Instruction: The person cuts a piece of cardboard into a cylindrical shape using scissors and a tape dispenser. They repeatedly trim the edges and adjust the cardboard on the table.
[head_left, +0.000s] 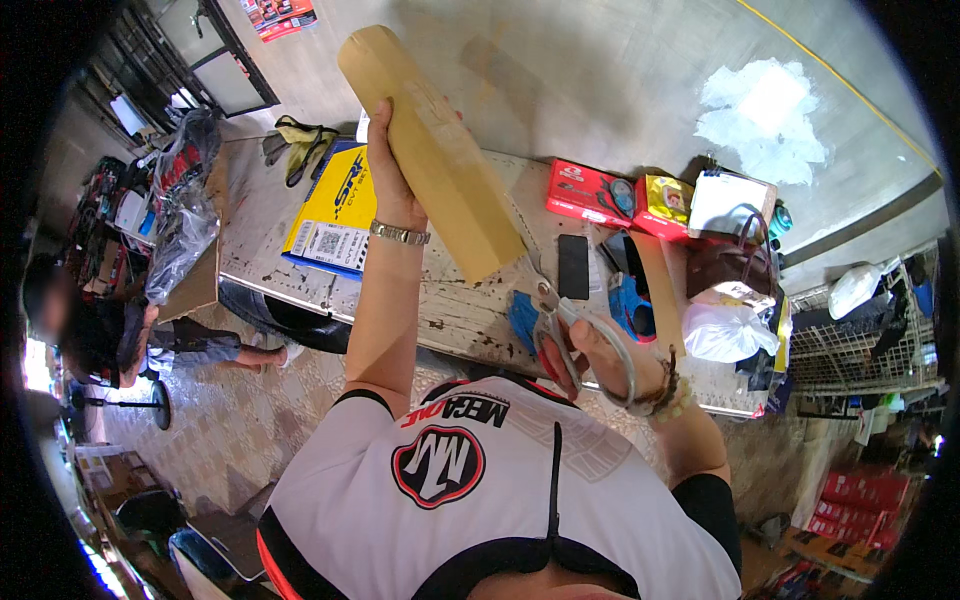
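My left hand (393, 169) grips a long brown package (442, 165), holding it tilted above the table. Clear tape shines on its upper face, and its far end is rounded. Most of my left fingers are hidden behind it. In my right hand (604, 356) are large metal scissors (551, 296), my fingers through the handle loops. Their blades reach the package's near right corner; whether they are cutting into it I cannot tell. A blue object (525, 319) lies on the table just left of the scissors.
On the worn white table (465, 315) lie a yellow and blue box (337, 206), gloves (304, 146), a black phone (574, 266), a blue tape dispenser (630, 304) and red boxes (589, 191). A brown handbag (731, 266) and white plastic bag (727, 330) stand right. Another person (97, 322) is at left.
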